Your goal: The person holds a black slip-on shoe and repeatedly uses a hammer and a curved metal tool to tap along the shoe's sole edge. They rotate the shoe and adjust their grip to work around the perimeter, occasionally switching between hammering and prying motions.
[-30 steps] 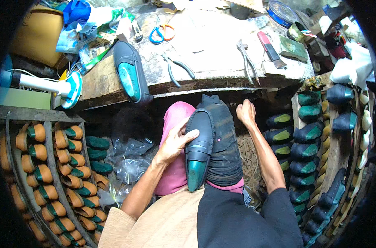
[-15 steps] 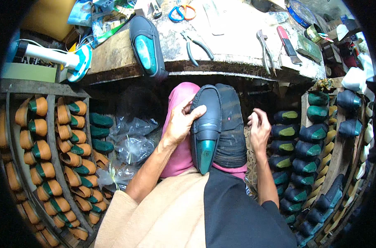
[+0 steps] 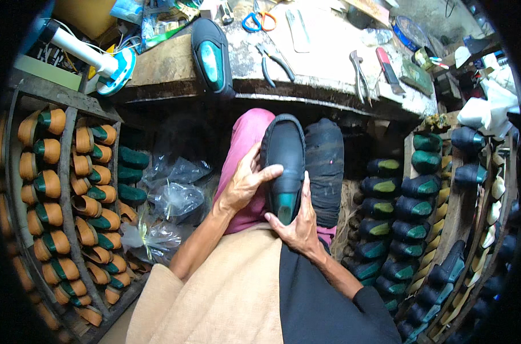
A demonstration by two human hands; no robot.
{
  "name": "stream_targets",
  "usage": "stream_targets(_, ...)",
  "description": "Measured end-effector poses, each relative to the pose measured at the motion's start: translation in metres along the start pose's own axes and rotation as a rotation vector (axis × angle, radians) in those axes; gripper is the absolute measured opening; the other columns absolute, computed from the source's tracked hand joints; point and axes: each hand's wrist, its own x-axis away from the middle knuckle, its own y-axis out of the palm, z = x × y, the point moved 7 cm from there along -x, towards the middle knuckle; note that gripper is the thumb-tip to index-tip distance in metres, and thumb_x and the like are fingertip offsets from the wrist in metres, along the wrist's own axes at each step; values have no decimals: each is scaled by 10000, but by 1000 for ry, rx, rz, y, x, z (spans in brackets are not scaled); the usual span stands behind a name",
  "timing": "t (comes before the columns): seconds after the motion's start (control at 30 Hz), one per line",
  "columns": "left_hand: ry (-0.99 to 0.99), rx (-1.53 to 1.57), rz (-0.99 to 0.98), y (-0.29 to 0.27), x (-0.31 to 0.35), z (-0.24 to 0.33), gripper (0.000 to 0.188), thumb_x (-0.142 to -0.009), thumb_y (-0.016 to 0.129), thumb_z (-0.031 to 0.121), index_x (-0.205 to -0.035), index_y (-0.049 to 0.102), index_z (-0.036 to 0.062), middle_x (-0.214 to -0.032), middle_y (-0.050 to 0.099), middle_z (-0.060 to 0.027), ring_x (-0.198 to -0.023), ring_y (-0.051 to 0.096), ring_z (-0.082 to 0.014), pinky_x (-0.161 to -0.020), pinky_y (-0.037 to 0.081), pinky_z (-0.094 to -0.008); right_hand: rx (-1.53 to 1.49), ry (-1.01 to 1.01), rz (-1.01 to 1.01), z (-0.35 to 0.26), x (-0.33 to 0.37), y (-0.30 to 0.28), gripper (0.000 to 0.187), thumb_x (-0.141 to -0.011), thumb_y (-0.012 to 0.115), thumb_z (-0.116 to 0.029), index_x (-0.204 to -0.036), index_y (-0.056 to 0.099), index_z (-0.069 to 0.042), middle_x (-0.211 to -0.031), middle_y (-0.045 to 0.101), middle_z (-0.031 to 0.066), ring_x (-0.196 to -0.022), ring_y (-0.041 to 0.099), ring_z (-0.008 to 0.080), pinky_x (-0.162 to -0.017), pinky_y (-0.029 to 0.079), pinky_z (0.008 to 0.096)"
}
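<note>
A dark loafer (image 3: pixel 284 150) rests on my lap, toe pointing away from me. A green shoe last (image 3: pixel 286 213) fills it and shows at the heel opening. My left hand (image 3: pixel 244 186) grips the loafer's left side, thumb laid over the upper. Around the heel end is my right hand (image 3: pixel 299 228), its thumb at the back of the last and its fingers along the right side. Another dark loafer (image 3: pixel 210 54) with a green last lies on the front edge of the workbench (image 3: pixel 157 67).
On the bench lie pliers (image 3: pixel 276 64), scissors (image 3: pixel 259 22), pincers (image 3: pixel 359 77) and a red-handled knife (image 3: pixel 389 70). Racks hold tan shoes (image 3: pixel 48 151) at left and dark shoes (image 3: pixel 416 207) at right. Clear plastic bags (image 3: pixel 177 200) sit left of my knees.
My right hand has come in from beside my right knee and taken hold of the loafer's heel end. My left hand keeps its hold. The whole view has shifted slightly.
</note>
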Motion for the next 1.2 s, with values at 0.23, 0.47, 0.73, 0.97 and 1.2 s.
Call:
stream_targets(0.23,-32,37,-6,-10,12,-7,754,-1064,846,211,-1675,467,-15,-1584,629,-127,-1484,578,-207,-1276,453,-387,-133,-9,9,3,0,-2,1288,-831,921,-85,-1817,99,22,-1562,607,343,-1411,676,403,-1208,539,458)
stream_targets(0.47,158,242,1,-19,-2,27,521,-1223,575,268,-1668,502,7,-1613,631,-136,-1476,640,-266,-1242,498,-439,-1018,514,-210,63,2,-15,996,-805,842,-243,-1685,462,28,-1494,691,164,-1317,724,289,-1187,555,421)
stream_targets(0.73,117,395,-123,26,-20,65,694,-1062,773,74,-1687,483,-10,-1360,743,-84,-1224,734,-162,-1135,572,-342,-1568,566,-602,57,-14,19,826,-1136,534,-642,-1632,543,19,-1476,702,287,-1240,763,401,-1072,625,563)
stream_targets(0.97,338,-194,-1,32,-25,96,925,-936,939,23,-1728,461,20,-1355,759,-79,-1250,710,-140,-1137,545,-312,-234,-107,268,37,-152,-119,329,-1151,707,-247,-1298,724,47,-920,761,113,-780,716,155,-694,585,328)
stream_targets(1.2,171,-316,-186,45,29,54,1052,-810,1012,9,-1713,474,66,-1362,808,-108,-1317,748,-223,-1231,534,-410,878,-232,552,36,-247,-180,487,-1047,784,-414,-1263,749,21,-1196,724,312,-1132,708,526,-967,587,610)
